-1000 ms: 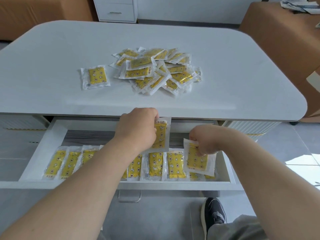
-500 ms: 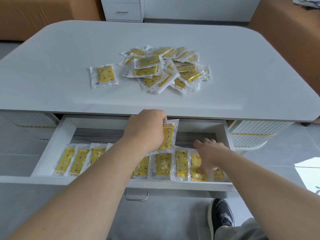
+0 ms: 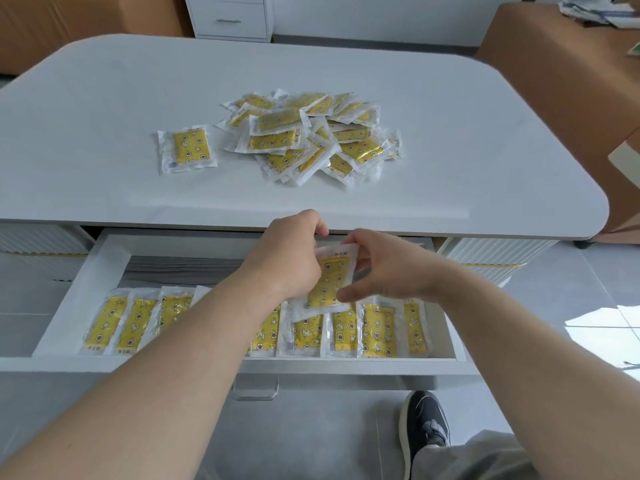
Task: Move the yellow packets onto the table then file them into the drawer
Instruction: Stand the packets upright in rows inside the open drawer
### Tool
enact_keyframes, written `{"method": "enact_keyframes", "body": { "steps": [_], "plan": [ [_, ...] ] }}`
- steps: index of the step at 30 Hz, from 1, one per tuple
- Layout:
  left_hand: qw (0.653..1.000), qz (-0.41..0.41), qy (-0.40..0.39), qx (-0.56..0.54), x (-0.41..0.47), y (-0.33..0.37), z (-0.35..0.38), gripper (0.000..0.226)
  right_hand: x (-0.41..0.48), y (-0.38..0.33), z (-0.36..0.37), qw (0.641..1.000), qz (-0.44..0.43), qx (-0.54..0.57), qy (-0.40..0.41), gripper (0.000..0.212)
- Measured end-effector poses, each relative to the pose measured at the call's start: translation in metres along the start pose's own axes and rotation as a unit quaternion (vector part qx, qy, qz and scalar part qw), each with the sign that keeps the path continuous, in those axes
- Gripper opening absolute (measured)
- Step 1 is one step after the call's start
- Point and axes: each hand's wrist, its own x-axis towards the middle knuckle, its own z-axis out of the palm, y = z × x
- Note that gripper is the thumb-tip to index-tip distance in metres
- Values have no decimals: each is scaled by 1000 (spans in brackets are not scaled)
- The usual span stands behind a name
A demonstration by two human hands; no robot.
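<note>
My left hand (image 3: pixel 289 258) grips one yellow packet (image 3: pixel 330 282) upright above the open white drawer (image 3: pixel 86 282). My right hand (image 3: pixel 388 268) has come beside it and takes the same packet, fingers at its top edge and thumb at its lower right corner. Several packets (image 3: pixel 377 329) stand in a row along the drawer's front; my left forearm hides the middle of that row. On the white table (image 3: pixel 104 98) lies a loose pile of packets (image 3: pixel 311 136), with a single packet (image 3: pixel 187 148) apart to its left.
The drawer's handle (image 3: pixel 256 389) sticks out below its front. My dark shoe (image 3: pixel 424 424) stands on the grey floor under it. A white cabinet (image 3: pixel 228 15) stands behind the table, and brown furniture (image 3: pixel 561 81) with papers is at the right.
My right hand left the packet it set at the row's right end and rose to the packet that my left hand holds. The left hand has hardly moved.
</note>
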Motion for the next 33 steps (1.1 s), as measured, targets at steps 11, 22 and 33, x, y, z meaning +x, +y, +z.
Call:
{"method": "enact_keyframes", "body": {
  "steps": [11, 22, 33],
  "plan": [
    [995, 36, -32, 87, -1, -1, 9, 58, 1, 37, -10, 960, 65, -271, 33, 25],
    [991, 46, -39, 122, -5, -4, 12, 59, 9, 82, 13, 908, 145, -391, 40, 35],
    [990, 43, -28, 128, -8, -12, 9, 54, 5, 83, 36, 829, 180, -523, 80, 40]
  ]
}}
